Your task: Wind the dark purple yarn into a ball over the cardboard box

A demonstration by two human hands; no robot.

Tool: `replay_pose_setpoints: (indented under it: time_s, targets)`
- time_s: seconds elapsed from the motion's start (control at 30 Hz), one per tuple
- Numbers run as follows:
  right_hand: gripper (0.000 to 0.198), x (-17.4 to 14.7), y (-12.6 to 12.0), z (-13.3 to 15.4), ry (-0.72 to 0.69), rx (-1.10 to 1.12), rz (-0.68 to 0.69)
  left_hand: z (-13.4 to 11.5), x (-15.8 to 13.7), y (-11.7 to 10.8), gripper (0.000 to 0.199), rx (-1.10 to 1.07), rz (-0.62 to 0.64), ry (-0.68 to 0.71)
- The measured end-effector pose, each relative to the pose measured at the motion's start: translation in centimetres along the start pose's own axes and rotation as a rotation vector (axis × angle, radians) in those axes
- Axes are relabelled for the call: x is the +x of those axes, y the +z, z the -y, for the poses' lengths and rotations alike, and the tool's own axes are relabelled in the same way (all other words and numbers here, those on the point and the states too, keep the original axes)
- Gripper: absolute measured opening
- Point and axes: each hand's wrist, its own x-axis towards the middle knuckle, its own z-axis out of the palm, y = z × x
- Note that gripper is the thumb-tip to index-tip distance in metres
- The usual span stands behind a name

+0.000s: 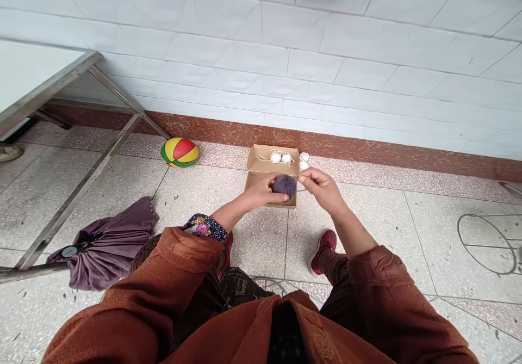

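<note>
A ball of dark purple yarn [284, 186] rests in my left hand [264, 189], with the fingers and thumb curled round its left side. Just to its right, my right hand [320, 187] is closed in a pinch, and what looks like a thin strand of the yarn runs to the fingertips. Beneath both hands an open cardboard box [255, 161] sits on the floor near the wall. White yarn balls [276, 157] with a loose strand show against its raised lid. More white balls [304, 160] lie just outside the box on the right.
To the left, a yellow, red and green ball [179, 152] sits by a metal-legged table [41, 81]. A folded purple umbrella [112, 244] lies on the tiled floor. A wire frame with a ring [487, 243] is at the right. The white tiled wall rises ahead.
</note>
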Motion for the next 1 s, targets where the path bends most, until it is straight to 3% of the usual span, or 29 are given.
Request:
replay_pose_setpoints:
  time_s: [0.1,0.2,0.43,0.63,0.73,0.83,0.93,1.0]
  targets:
    - [0.038,0.4,-0.4,-0.8,0.029,-0.075,-0.118,-0.4,-0.6,0.5,0.079,-0.103,0.2,0.044]
    - [0.036,0.4,-0.1,-1.8,0.069,-0.144,-0.13,-0.9,-1.1,0.8,0.087,-0.277,0.25,0.079]
    - [0.022,-0.1,1.5,-3.6,0.066,-0.155,-0.086,-1.6,-0.9,1.1,0.07,-0.603,0.324,0.007]
    - [0.019,-0.6,2.0,-4.3,0.052,-0.228,-0.079,-2.0,-1.1,1.9,0.069,-0.596,0.441,-0.032]
    - [0.017,-0.7,2.0,-4.5,0.048,-0.302,-0.032,-2.0,-0.6,1.4,0.06,-0.544,0.33,0.006]
    - [0.019,-1.0,1.9,-4.6,0.01,-0.398,0.097,-1.7,0.4,0.4,0.052,-0.525,0.114,0.051]
    - [0.022,-1.8,2.2,-4.0,-0.087,-0.447,0.249,-1.0,1.3,-0.4,0.045,-0.48,-0.121,0.043]
    - [0.022,-2.5,2.3,-3.1,-0.179,-0.435,0.309,-0.5,1.6,-0.6,0.048,-0.399,-0.213,0.016]
